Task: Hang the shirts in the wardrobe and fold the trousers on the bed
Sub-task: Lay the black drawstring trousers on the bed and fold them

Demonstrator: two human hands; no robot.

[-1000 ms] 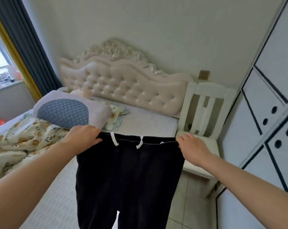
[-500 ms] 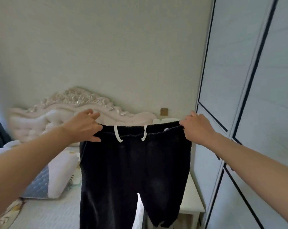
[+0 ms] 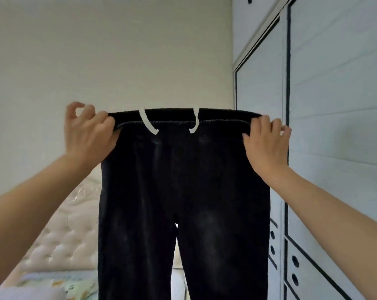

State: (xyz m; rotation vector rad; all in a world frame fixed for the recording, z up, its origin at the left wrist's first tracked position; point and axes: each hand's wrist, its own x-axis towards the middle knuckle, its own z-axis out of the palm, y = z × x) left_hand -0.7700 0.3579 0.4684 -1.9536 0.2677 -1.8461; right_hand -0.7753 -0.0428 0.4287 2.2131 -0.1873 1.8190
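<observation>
Raising trousers (image 3: 183, 180) higher, left hand (image 3: 90, 135), right hand (image 3: 265, 144) gripping

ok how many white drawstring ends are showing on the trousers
2. One drawstring end hangs off the trousers nearer the left hand, the other nearer the right hand. None seem hidden.

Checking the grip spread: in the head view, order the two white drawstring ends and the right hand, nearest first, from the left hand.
1. Left drawstring end, on the waistband beside the left hand.
2. Right drawstring end, past mid-waistband.
3. Right hand, gripping the far waistband corner.
</observation>
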